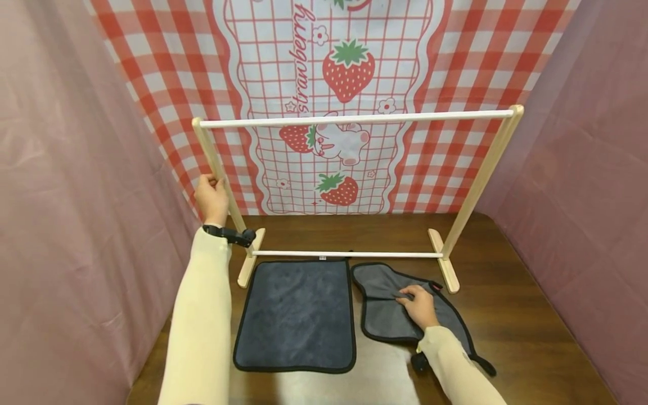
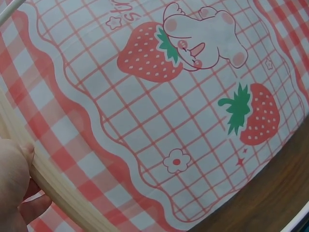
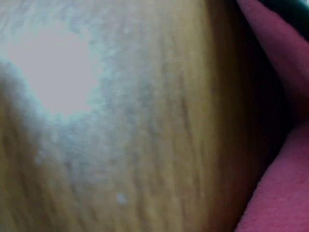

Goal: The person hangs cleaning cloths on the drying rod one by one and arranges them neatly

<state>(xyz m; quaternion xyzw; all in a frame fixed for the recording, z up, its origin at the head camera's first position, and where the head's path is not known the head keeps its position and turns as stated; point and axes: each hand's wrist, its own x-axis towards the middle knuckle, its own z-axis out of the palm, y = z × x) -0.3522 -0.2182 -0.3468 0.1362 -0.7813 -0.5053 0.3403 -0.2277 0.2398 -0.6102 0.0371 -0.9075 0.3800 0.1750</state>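
Note:
My left hand [image 1: 212,199] grips the left upright of a pale wooden drying rack [image 1: 207,147], about halfway up. In the left wrist view, the thumb and fingers [image 2: 30,150] sit around that wooden post [image 2: 67,205]. At the front right, my right hand [image 1: 421,308] pinches a grey towel [image 1: 387,319] with black edging, which lies rumpled and creased at the fingertips. A pink underside [image 3: 277,188] shows at the right of the right wrist view, where the hand itself is out of sight. Beside it a dark grey square towel [image 1: 297,315] lies flat.
The rack has a white top rail [image 1: 354,118], a white lower rail [image 1: 349,255] and two wooden feet [image 1: 449,273] on the brown table [image 1: 526,332]. Behind hangs a checked strawberry cloth [image 1: 172,84]. Pink curtains [image 1: 66,197] flank both sides. A black loop [image 1: 483,365] trails from the rumpled towel.

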